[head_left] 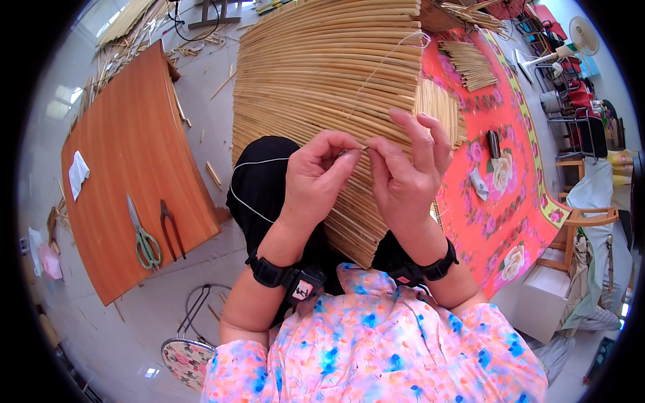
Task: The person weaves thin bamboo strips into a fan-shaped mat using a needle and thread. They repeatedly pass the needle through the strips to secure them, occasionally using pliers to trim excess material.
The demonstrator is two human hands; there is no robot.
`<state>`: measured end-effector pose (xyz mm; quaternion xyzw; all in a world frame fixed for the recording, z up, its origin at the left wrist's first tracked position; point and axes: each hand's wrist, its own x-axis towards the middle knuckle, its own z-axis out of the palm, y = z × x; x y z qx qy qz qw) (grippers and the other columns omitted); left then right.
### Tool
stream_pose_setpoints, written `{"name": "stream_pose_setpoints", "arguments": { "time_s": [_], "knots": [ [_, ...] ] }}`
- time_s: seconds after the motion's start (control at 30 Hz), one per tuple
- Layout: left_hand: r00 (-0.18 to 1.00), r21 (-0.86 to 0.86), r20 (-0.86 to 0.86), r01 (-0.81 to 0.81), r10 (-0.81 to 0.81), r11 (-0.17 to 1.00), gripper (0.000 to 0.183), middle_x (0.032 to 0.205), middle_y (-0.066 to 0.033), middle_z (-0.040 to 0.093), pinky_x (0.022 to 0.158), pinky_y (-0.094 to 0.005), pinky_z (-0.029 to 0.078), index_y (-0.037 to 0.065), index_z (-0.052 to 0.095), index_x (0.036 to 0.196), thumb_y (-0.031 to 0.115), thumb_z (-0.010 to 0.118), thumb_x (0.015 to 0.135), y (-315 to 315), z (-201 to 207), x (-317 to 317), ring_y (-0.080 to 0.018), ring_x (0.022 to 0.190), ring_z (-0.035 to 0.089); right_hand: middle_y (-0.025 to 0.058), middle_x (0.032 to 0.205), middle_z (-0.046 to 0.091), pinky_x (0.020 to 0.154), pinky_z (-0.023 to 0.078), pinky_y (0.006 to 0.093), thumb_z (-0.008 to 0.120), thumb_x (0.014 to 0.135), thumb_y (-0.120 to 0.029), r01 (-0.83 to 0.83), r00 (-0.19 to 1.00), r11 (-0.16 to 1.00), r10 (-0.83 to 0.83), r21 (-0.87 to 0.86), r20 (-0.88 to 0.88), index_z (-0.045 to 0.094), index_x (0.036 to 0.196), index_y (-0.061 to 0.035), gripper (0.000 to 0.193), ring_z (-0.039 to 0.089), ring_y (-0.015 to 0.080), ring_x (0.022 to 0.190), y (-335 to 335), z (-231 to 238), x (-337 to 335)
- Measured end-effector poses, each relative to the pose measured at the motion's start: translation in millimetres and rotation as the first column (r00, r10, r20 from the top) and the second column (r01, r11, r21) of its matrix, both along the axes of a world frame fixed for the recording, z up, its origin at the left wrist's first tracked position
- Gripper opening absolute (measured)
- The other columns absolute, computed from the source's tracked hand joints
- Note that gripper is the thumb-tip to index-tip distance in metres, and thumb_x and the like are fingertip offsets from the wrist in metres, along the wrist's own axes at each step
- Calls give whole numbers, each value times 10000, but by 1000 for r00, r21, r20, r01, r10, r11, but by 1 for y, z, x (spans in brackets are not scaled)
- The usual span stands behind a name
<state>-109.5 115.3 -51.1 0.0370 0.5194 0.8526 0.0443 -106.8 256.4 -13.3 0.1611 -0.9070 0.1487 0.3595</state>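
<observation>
A large mat of straw-coloured stalks [322, 60], laid side by side, leans across my lap and spreads away from me. Above its near part, my left hand [319, 171] and my right hand [406, 161] meet at the fingertips. Each pinches thumb against forefinger at a tiny, thin, dark thing between them, too small to name. The other fingers of my right hand are raised. White thread [383, 64] trails over the mat to its upper right edge. A white cord [233, 190] loops over my dark-clothed left knee, its end hidden behind my left hand.
At left stands a brown wooden board [127, 154] bearing green-handled scissors [144, 235], pliers [171, 228] and a white tissue [78, 174]. A red floral cloth [470, 201] at right holds stalk bundles [468, 65] and a dark object [494, 144]. Lower left is a round floral stool [188, 363].
</observation>
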Motion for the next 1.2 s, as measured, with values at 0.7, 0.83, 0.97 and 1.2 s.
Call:
{"name": "stream_pose_setpoints", "arguments": {
  "time_s": [0.7,0.83,0.97,1.2],
  "knots": [
    [1000,5,-6,-14,14,1000,68,745,37,592,513,-167,384,10,640,1007,20,610,947,2,-3,0,-9,601,492,-1,1233,636,941,332,422,755,732,-154,0,1000,1000,0,-20,-15,730,837,-127,112,498,281,1226,0,-3,0],
    [1000,4,-6,-10,10,1000,68,747,37,591,515,-167,385,8,639,1008,20,611,947,2,-2,0,-9,603,491,-1,1231,636,931,338,420,756,728,-159,-7,1000,1000,6,-23,-30,730,834,-123,114,502,282,1221,1,-3,-1],
    [1000,9,-6,-8,8,1000,67,755,35,594,514,-168,385,7,638,1008,17,608,949,2,-2,0,-9,603,490,2,1231,637,926,344,420,755,727,-158,-9,999,1000,8,-22,-31,731,833,-117,116,505,285,1216,1,-4,-1],
    [1000,16,-13,-3,3,1000,73,765,34,595,514,-168,382,8,639,1014,11,607,949,2,-2,0,-8,603,489,10,1231,637,925,347,421,748,731,-145,-7,1000,1000,7,-15,-23,734,843,-109,118,505,287,1216,1,-3,0]
  ]
}}
